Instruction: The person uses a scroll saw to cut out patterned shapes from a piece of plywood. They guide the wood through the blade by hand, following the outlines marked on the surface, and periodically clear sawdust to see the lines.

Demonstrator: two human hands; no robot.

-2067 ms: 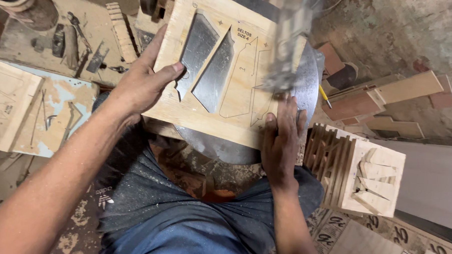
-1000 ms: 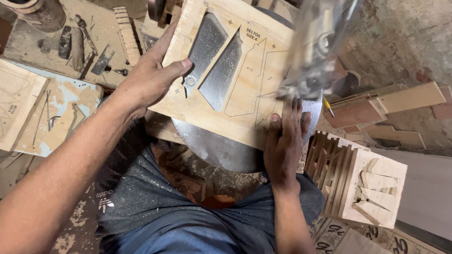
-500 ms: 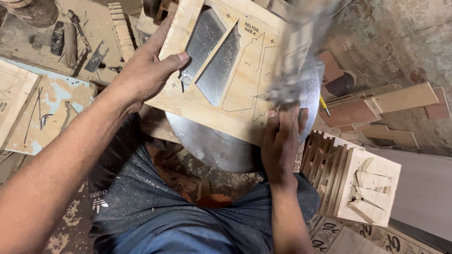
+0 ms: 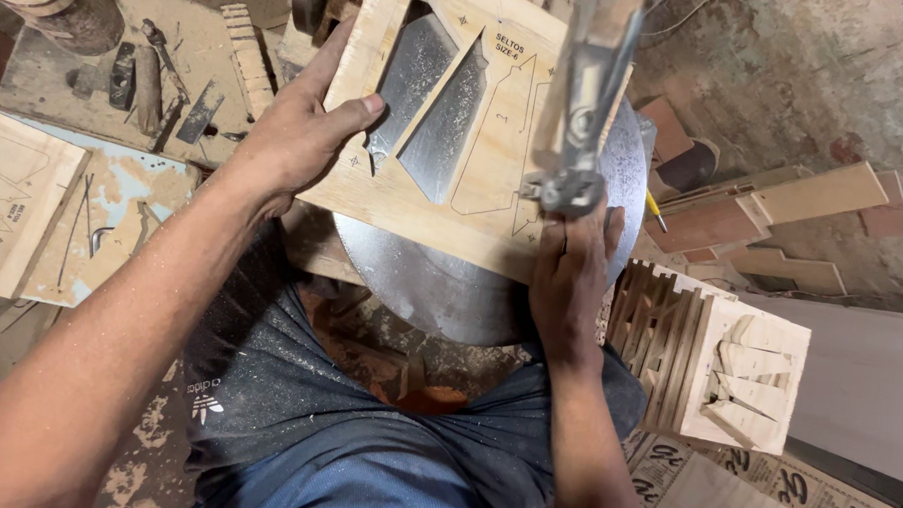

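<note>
Currently mid-cut: plywood panel (image 4: 446, 134) lies top centre on the round metal bench (image 4: 450, 284), left hand (image 4: 301, 129) clamped on its edge, right hand (image 4: 571, 273) pressing flat beside the saw head (image 4: 582, 98); next, feed slowly along the pencil line.

Printed newspaper sheets (image 4: 754, 485) at bottom right.
</note>
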